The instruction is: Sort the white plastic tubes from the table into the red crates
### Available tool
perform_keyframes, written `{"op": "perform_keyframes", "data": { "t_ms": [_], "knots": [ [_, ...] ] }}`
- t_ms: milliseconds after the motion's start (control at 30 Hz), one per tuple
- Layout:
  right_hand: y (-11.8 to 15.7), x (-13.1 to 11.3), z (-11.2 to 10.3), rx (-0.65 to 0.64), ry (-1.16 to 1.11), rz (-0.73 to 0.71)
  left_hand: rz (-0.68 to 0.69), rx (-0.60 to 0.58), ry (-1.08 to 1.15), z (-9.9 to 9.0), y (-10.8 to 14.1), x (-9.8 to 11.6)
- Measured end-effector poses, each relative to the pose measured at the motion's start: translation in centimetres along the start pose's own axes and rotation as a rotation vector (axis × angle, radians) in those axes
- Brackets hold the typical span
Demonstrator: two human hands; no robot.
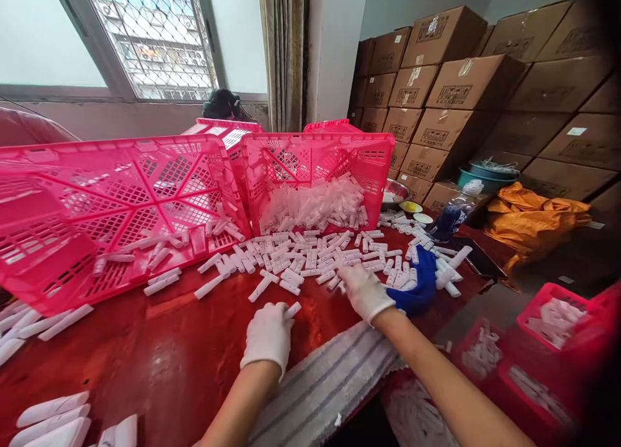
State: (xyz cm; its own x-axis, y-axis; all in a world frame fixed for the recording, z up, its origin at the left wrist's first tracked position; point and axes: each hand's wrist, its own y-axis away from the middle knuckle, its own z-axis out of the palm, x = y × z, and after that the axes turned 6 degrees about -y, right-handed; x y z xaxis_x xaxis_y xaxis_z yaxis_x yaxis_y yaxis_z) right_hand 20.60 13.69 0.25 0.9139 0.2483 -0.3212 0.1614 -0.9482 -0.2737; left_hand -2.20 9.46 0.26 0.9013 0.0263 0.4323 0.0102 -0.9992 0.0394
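My left hand [268,336], in a white glove, is closed around a small white tube [293,310] that sticks out past the thumb side. My right hand [363,292], gloved too, reaches to the near edge of a loose pile of white printed tubes [310,258]. Its fingers are curled down at the tubes; what they grip is hidden. Behind the pile, a pink basket [317,151] lies tipped on its side with more tubes and clear plastic film [310,201] inside. A blue cloth [423,282] lies to the right of my right hand, with tubes around it.
Another tipped pink basket [140,175] is at left. Stacked white packs [53,418] lie front left. A striped towel [320,395] covers the near table edge. A bottle [453,211] and a phone [478,259] stand right; red bins [553,317] sit below. Cartons [451,85] line the wall.
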Motion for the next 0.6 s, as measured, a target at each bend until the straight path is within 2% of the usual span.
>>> {"op": "perform_keyframes", "data": {
  "t_ms": [100,200,300,467,600],
  "knots": [
    [-1.4,-0.2,2.0,-0.049,-0.122,-0.037,0.058,-0.008,0.157,0.2,2.0,-1.5],
    [0.6,-0.6,3.4,-0.032,-0.319,-0.044,0.089,-0.049,0.439,0.6,3.9,-1.8],
    [3.0,-2.1,4.0,0.053,-0.608,-0.022,0.056,-0.097,0.707,1.1,5.3,-0.8],
    [4.8,-5.1,3.2,0.261,-1.309,0.033,-0.004,-0.117,0.758,2.0,6.5,0.5],
    [5.6,-6.8,2.2,0.333,-1.53,0.028,-0.022,-0.117,0.748,1.8,7.2,1.0]
  ]
}}
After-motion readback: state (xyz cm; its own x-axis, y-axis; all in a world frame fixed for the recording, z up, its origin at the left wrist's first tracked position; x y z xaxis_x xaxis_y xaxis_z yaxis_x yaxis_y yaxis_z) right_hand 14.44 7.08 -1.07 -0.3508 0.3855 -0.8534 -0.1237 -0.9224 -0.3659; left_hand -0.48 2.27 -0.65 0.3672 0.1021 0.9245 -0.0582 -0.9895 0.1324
